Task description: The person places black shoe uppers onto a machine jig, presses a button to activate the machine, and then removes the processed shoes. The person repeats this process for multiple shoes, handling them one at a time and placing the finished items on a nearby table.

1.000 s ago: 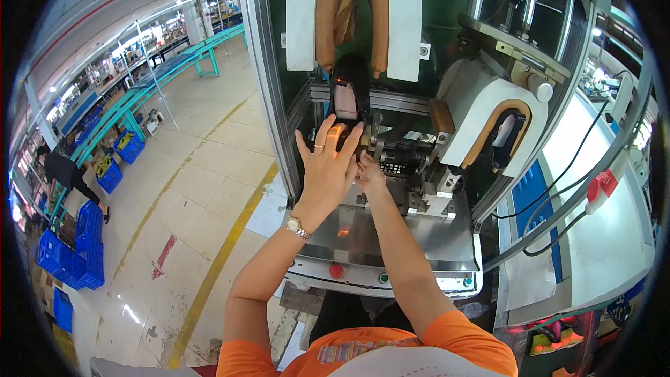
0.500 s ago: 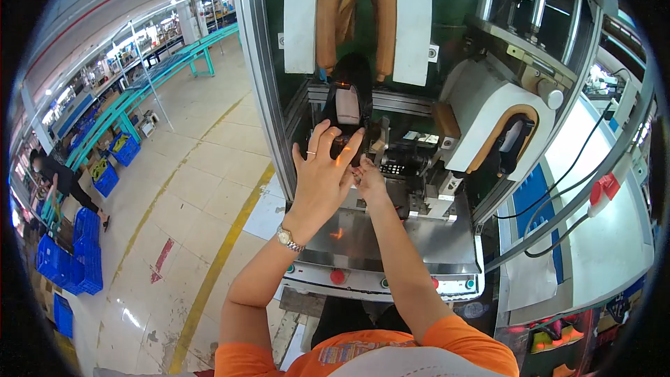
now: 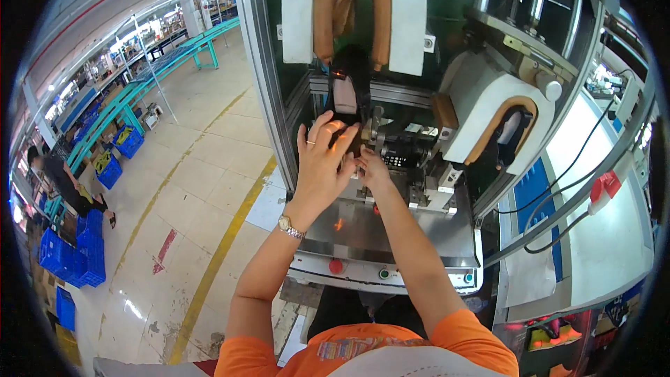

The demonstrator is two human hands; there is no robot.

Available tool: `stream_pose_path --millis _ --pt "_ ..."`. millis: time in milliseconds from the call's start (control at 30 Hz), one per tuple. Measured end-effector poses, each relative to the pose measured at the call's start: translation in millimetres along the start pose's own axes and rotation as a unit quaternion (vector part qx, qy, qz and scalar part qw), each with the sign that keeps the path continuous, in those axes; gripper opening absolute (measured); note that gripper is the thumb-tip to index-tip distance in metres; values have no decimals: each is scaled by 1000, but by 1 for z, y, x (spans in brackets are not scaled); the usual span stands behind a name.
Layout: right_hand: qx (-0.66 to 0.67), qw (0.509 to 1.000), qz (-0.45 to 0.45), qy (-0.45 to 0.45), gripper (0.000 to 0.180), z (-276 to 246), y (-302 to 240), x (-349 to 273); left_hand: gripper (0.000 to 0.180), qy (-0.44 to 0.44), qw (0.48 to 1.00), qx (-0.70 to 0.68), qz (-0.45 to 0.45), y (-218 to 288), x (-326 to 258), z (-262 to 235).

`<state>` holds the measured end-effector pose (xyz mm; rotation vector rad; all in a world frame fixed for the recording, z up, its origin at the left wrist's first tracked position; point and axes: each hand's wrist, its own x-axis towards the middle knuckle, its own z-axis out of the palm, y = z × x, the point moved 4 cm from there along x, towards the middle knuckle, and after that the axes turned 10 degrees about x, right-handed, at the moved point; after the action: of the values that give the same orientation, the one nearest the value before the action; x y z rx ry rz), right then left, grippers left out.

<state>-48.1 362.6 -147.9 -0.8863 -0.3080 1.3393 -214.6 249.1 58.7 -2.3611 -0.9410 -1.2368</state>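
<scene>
A black shoe upper (image 3: 344,93) with a pale pinkish-grey panel sits on the machine, below a white U-shaped clamp (image 3: 406,17) lined with brown padding. My left hand (image 3: 324,160) reaches over the near end of the upper, its fingers bent around it. Close beside it, the fingertips of my right hand (image 3: 373,167) are pinched together at the upper's near right edge. Both hands hide most of that near end. A second black shoe upper (image 3: 510,132) rests inside the right-hand padded clamp (image 3: 457,138).
A steel ledge (image 3: 426,237) with a red button (image 3: 336,266) and green buttons fronts the machine. Metal frame posts (image 3: 262,77) stand close on the left. At right are a white table (image 3: 593,237) and a hanging red-and-white connector (image 3: 604,188). Another person (image 3: 59,178) walks far left near blue crates.
My hands stay at the near end of the upper, with small shifts of the fingers. The view has shifted slightly. The person at far left has moved a little.
</scene>
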Motion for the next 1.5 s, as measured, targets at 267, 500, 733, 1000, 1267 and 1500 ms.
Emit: stream_pose_path --millis 267,500,733,1000,1267,1500 --pt "-166 925 -341 21 15 -135 -24 -100 38 61 970 -85 -220 -84 -139 12" --pt "-468 760 -300 337 38 -305 -62 -194 67 -219 633 -302 -678 -124 -379 90" --pt "-532 711 -286 359 42 -314 -37 -205 58 -158 767 -179 -596 -138 -405 111" --pt "-598 635 -313 375 39 -297 -36 -208 53 -68 855 46 -512 -109 -384 97" --pt "-608 628 -312 374 35 -303 -38 -210 28 21 841 54 -537 -93 -375 98" --pt "-622 606 -294 399 39 -300 -35 -208 26 25 844 59 -532 -91 -368 93"
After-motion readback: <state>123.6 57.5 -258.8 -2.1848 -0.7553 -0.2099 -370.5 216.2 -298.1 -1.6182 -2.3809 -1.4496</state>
